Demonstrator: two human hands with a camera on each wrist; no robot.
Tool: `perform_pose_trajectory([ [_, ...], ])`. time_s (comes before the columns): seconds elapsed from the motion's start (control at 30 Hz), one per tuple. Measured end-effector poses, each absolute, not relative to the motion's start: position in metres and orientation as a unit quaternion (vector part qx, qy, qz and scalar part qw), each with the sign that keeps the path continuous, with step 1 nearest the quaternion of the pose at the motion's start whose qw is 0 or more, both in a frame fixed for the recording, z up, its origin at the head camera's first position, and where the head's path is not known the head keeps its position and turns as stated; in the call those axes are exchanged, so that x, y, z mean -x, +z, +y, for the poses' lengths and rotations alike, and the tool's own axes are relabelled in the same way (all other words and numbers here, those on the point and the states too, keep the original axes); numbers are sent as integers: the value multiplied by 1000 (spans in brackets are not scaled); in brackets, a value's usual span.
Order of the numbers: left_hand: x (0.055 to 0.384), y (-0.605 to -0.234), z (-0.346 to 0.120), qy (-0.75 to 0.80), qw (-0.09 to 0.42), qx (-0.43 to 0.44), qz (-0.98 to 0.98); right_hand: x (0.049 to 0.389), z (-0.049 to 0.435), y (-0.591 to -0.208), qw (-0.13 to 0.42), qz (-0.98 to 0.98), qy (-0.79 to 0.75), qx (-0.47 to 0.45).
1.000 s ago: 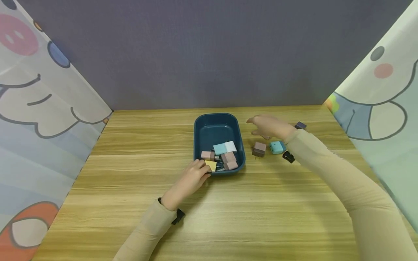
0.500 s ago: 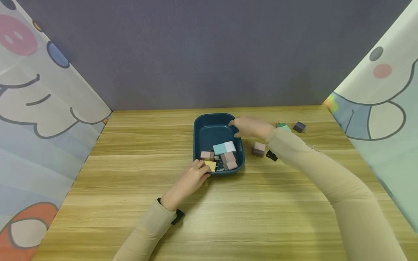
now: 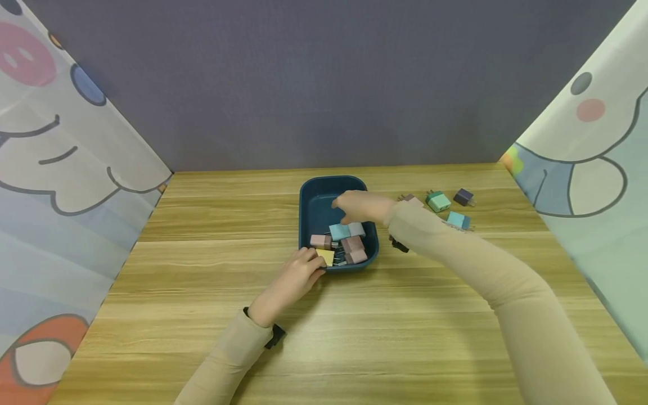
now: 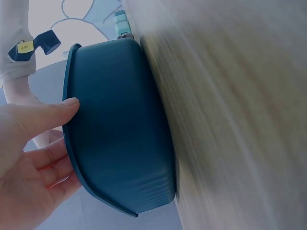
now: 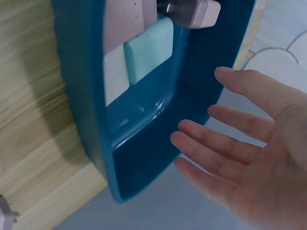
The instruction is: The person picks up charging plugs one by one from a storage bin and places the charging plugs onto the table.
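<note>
A dark teal plastic bin [image 3: 302,211] stands on the table, with several small plug chargers in its near half. Among them are a yellow charger [image 3: 326,257], a light blue charger [image 3: 339,232], a white charger [image 3: 356,229] and pink chargers [image 3: 352,244]. My left hand [image 3: 298,274] grips the near left rim, thumb outside and fingers over the edge, as the left wrist view shows. Over the bin's far half hovers my right hand [image 3: 361,206]. In the right wrist view its fingers [image 5: 218,143] are spread and relaxed, palm bare.
Right of the bin lie a green charger [image 3: 438,201], a dark purple charger [image 3: 463,197], a blue charger [image 3: 458,220] and a pinkish charger [image 3: 414,201], partly behind the right sleeve [image 3: 455,247]. A grey panel [image 3: 324,84] closes the table's back, with printed cloth [image 3: 582,185] at both sides.
My right hand has moved left from the loose chargers to above the bin, its sleeve uncovering the green and blue chargers and covering a mauve one. My left hand stays on the rim.
</note>
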State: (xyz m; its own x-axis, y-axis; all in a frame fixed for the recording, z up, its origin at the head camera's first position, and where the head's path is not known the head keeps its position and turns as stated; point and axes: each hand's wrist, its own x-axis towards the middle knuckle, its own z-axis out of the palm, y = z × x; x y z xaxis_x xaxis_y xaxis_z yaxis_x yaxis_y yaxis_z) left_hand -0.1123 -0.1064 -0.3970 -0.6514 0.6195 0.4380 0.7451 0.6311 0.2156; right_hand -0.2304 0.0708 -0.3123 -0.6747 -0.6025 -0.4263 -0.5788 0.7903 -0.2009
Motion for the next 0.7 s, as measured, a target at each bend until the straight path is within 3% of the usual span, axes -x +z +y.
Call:
perform_pose_trajectory([
  [0.27, 112, -396, -107, -190, 159, 387, -888, 226, 53, -319, 236, 907, -22, 347],
  [0.7, 113, -397, -107, -197, 160, 392, -884, 223, 33, -332, 270, 894, -39, 357],
])
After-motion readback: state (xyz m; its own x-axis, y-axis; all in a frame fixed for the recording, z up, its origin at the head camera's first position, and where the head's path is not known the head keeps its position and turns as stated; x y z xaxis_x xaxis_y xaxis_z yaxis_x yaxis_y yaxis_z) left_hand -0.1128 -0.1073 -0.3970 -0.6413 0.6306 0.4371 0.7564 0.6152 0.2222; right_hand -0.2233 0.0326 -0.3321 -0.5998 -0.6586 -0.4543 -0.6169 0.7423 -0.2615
